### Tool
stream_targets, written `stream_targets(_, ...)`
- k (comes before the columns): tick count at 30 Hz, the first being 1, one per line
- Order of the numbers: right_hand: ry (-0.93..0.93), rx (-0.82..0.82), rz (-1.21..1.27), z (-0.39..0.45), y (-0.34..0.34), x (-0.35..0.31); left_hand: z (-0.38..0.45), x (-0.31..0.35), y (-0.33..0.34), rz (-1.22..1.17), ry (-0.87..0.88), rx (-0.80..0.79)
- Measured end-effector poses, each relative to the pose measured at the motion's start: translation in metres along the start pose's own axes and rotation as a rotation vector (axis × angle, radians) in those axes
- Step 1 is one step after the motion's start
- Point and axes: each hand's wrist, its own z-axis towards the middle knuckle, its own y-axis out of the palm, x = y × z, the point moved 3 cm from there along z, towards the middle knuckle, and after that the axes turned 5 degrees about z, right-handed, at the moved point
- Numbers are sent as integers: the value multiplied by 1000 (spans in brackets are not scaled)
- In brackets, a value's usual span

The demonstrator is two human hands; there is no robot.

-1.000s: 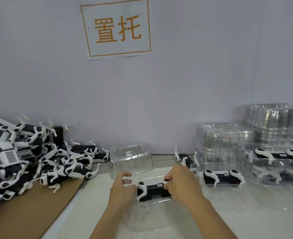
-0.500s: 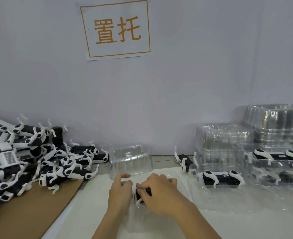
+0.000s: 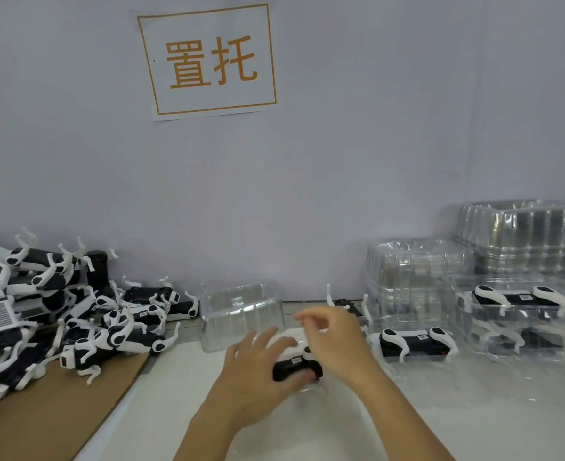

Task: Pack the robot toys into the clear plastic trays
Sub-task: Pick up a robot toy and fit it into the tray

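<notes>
Pressing finished: left hand [image 3: 257, 371] now spread flat on toy [image 3: 296, 369], right hand [image 3: 336, 341] lifted off, fingers loose (holding nothing). Toy judged seated in tray [image 3: 311, 404].

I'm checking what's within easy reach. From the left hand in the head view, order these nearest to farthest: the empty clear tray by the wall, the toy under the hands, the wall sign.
From the left hand:
1. Toy under the hands, touching it.
2. Empty clear tray, just behind.
3. Wall sign, high above.
</notes>
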Motion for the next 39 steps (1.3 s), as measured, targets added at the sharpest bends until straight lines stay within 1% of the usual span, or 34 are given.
stream_targets(1, 2, 49, 45, 1, -6, 2, 1, 2, 6, 68, -22, -111)
stream_targets(2, 7, 83, 90, 2, -10, 4, 2, 3, 10, 122, -42, -176)
stream_targets(4, 13, 124, 110, 2, -14, 8, 4, 1, 13, 156, -77, -210)
stream_targets(6, 9, 150, 96, 4, -13, 11, 4, -3, 12, 159, -108, -182)
stream_targets(8, 8, 174, 105, 5, -12, 13, 4, -7, 11, 162, -133, -118)
stream_targets(12, 5, 299, 202, 6, -21, 15, 2, -12, 3, 99, -191, -25)
stream_targets(15, 35, 441, 278, 8, -31, 19, 1, -15, -12, -54, -228, 56)
stream_targets(16, 49, 490, 320, 7, -33, 20, 0, -17, -19, -182, -232, 93)
stream_targets(18, 72, 552, 394, 7, -35, 21, -3, -18, -31, -525, -227, 185)
stream_targets(19, 74, 552, 417, 7, -33, 20, -5, -18, -37, -683, -236, 229)
stream_targets(21, 53, 500, 430, 6, -25, 16, -6, -17, -44, -947, -263, 283)
stream_targets(23, -11, 418, 416, 5, -14, 8, -6, -15, -47, -1175, -288, 285)
stream_targets(25, -84, 281, 377, 1, -1, -3, -7, -12, -47, -1373, -326, 279)
stream_targets(27, -147, 117, 312, -3, 15, -13, -8, -15, -44, -1508, -365, 319)
stream_targets(29, -205, 39, 263, -7, 28, -20, -10, -20, -41, -1613, -398, 361)
stream_targets(31, -266, 40, 234, -9, 32, -25, -11, -24, -38, -1676, -424, 357)
stream_targets(33, -304, 24, 218, -9, 32, -27, -12, -25, -36, -1705, -407, 339)
stream_targets(35, -315, 7, 201, -8, 29, -28, -12, -24, -36, -1740, -387, 331)
stream_targets(39, -298, -12, 156, -6, 22, -27, -12, -22, -35, -1739, -354, 306)
